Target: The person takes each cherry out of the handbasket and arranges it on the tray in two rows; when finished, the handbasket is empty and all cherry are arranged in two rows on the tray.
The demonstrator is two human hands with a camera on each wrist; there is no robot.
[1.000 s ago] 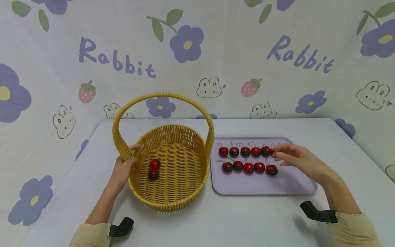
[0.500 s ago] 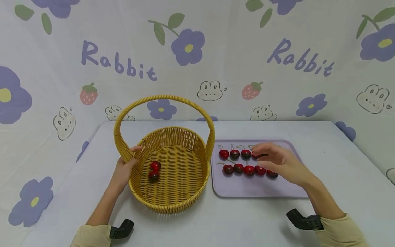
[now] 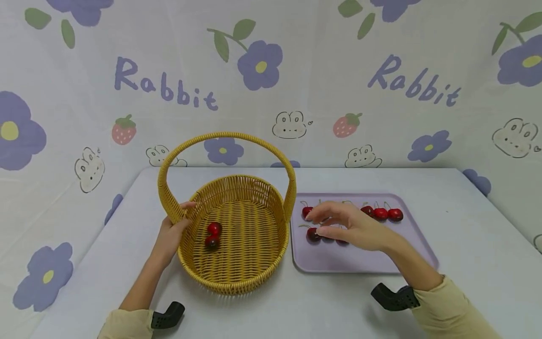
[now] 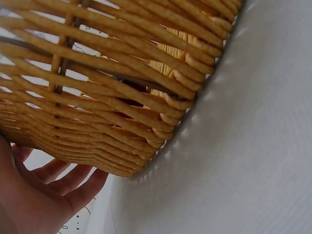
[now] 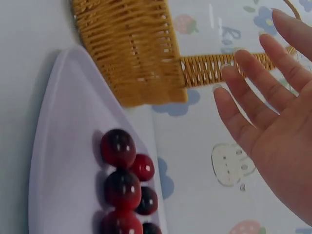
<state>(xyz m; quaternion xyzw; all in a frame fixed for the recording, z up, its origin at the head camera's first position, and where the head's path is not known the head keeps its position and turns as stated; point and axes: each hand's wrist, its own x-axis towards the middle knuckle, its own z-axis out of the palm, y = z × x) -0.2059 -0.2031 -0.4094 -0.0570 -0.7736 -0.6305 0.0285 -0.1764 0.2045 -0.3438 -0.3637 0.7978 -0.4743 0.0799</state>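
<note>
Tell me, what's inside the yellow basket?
Two red cherries lie on the floor of the basket. The near wall hides a strip of floor, so anything there cannot be seen.

White table (image 3: 338, 301), floral backdrop (image 3: 338, 70) (purple "Rabbit" lettering); strawberries, bunnies printed

A pale lavender table (image 3: 262, 310) stands against a white fabric backdrop (image 3: 322, 70) — printed with purple flowers, strawberries, rabbit faces and the word "Rabbit" — that wraps around both sides. Lighting is soft, even.
</note>
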